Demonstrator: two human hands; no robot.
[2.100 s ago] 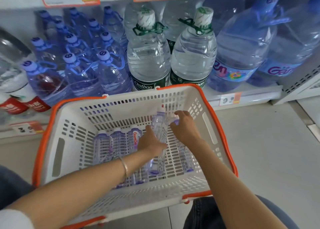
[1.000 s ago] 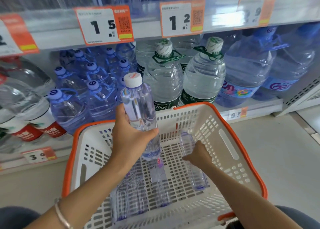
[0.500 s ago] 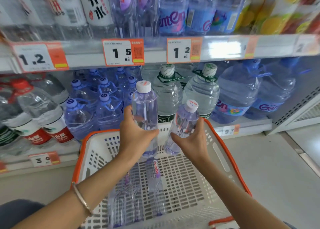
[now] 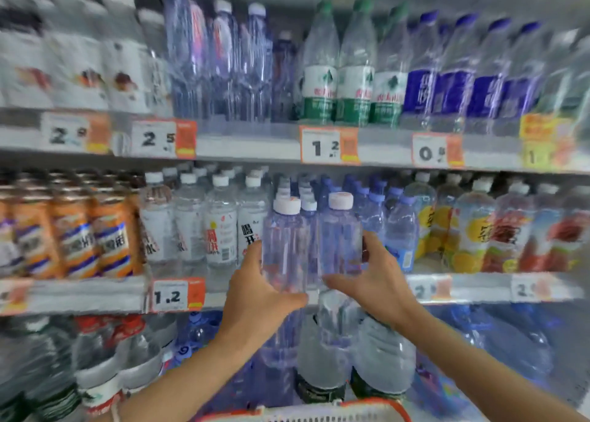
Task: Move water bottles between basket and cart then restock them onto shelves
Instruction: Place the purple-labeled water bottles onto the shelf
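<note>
Here, left grip (image 4: 255, 297) holds one white-capped bottle (image 4: 284, 242), right grip (image 4: 378, 282) another bottle (image 4: 340, 233), near tag (image 4: 174, 295) "1.2".

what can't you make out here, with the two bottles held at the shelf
Head view: basket inside cut off by the bottom edge, contents unseen.
Labels: left bottle in left hand, right bottle in right hand, lost to motion blur.
Digits on price tag right of the hands: smeared.

Violet-tinted clear bottles (image 4: 284, 246) wear white caps (image 4: 341, 200); the basket (image 4: 303, 417) is white lattice rimmed orange.
</note>
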